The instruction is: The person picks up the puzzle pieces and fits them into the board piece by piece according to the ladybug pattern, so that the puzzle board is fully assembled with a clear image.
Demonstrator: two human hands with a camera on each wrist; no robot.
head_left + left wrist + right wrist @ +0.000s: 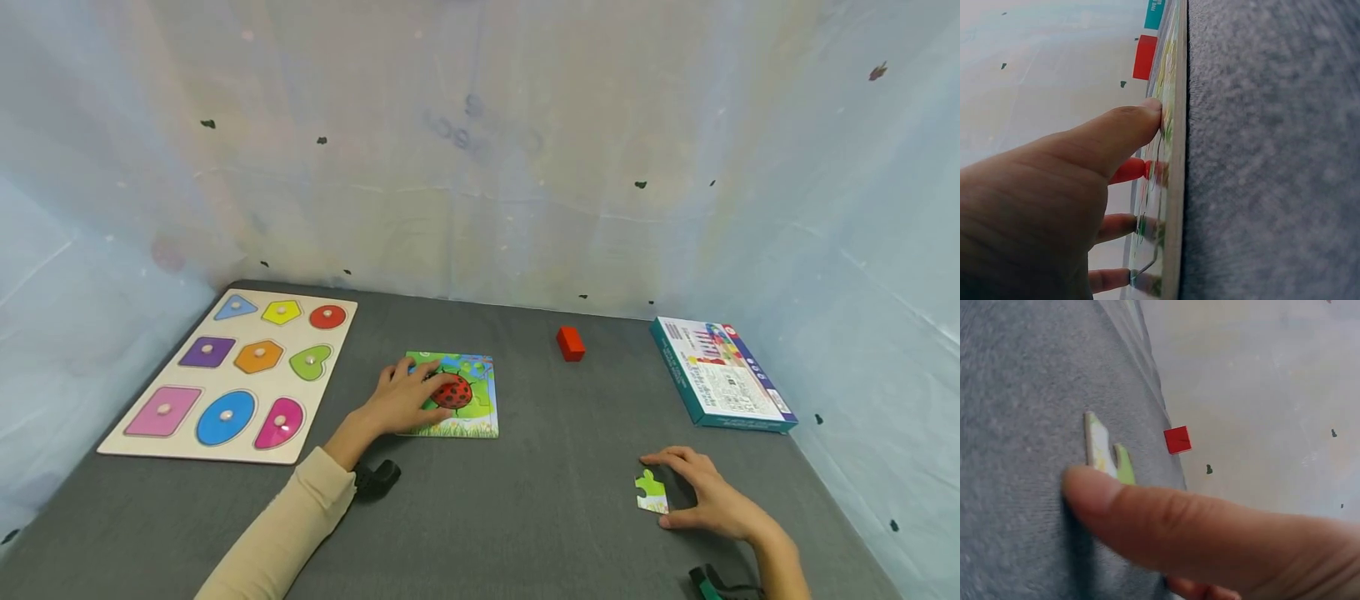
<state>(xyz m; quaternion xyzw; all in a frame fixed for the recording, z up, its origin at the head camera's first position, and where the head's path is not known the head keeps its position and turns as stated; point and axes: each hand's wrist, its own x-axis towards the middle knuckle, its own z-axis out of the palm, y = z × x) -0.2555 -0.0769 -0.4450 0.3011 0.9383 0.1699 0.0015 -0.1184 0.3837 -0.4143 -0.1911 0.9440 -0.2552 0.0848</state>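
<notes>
My left hand (408, 400) rests on a ladybug jigsaw puzzle (480, 421), fingers spread over its left part and the ladybug. The left wrist view shows the thumb (1138, 122) and fingertips on the glossy surface of the puzzle board (1175, 187). Over at the right, my right hand (701, 492) is around a loose green and white jigsaw piece (654, 496), thumb and fingers apart on either side of it. In the right wrist view the thumb (1122, 500) covers part of the piece (1099, 444), which is low over the grey cloth.
A wooden shape board (277, 375) with colourful knobbed pieces lies at the left. Beyond the puzzle stands a red block (571, 343). A teal-edged box (723, 375) lies at the right edge. Plastic sheeting (480, 167) rises behind the grey tabletop (525, 517).
</notes>
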